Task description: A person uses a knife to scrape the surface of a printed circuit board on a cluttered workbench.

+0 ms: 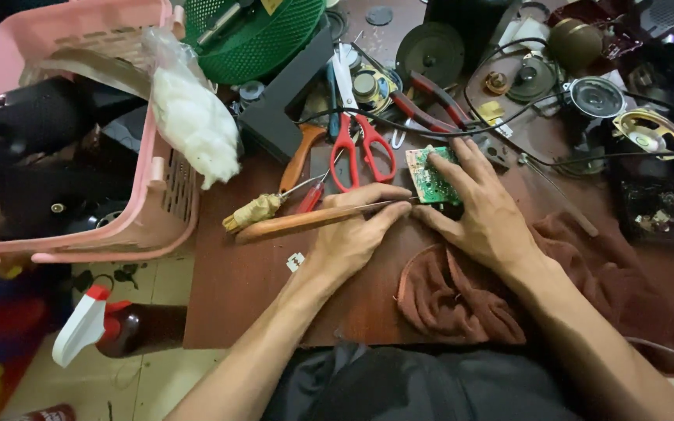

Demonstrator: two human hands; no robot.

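Left hand (352, 234) is wrapped around a wooden-handled tool (306, 221), metal tip pointing at the green circuit board (431, 178) in the middle of the table (228, 288). Right hand (481, 210) is flat on the board w/ fingers spread, pinning it down. Red scissors (362, 148) just behind, brown cloth (462, 296) under the right wrist, pink basket (157, 195) off to the left

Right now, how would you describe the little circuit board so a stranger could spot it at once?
Start at the brown table and find the red-handled scissors near its middle. Just right of them, the right hand presses down a small green circuit board. It is the only flat green rectangle there, unlike the round speakers behind.
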